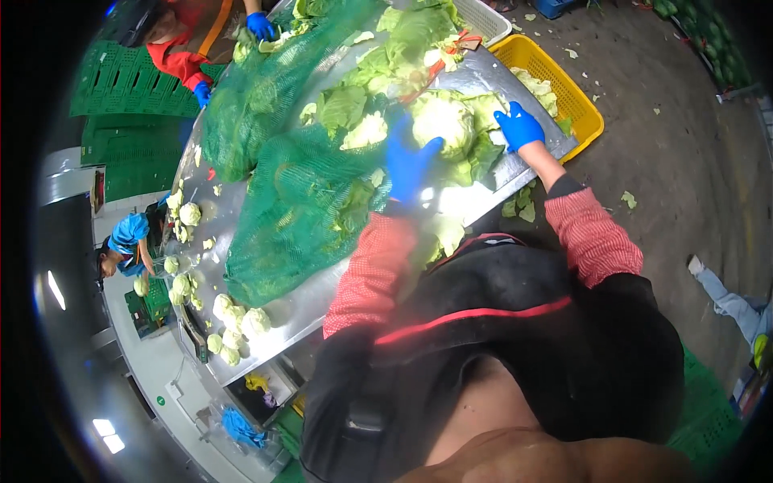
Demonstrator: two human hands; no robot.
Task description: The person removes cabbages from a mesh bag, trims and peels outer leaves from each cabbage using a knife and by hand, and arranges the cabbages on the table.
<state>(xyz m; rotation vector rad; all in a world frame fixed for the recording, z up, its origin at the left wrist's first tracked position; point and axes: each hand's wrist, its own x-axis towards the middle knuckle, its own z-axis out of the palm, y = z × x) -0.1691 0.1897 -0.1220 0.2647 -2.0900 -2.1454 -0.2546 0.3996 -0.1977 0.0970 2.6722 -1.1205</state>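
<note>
A pale green cabbage (444,127) with loose outer leaves lies near the right edge of the metal table. To its left is my left hand (409,161) in a blue glove, smeared by motion, thumb apart from the fingers, nothing visible in it. My right hand (520,127), also gloved in blue, is at the right side of the cabbage, beside its outer leaves, fingers apart. Whether its fingertips touch a leaf, I cannot tell. Green mesh bags (302,189) with cabbages inside lie left of my hands. Torn leaves (403,44) are heaped beyond the cabbage.
The metal table (294,310) carries several trimmed cabbages (256,322) near its left end. A yellow crate (592,122) with leaves stands at its right edge, a white crate (487,20) behind. One co-worker's blue-gloved hand (260,26) works at the far side; another person (129,241) stands left.
</note>
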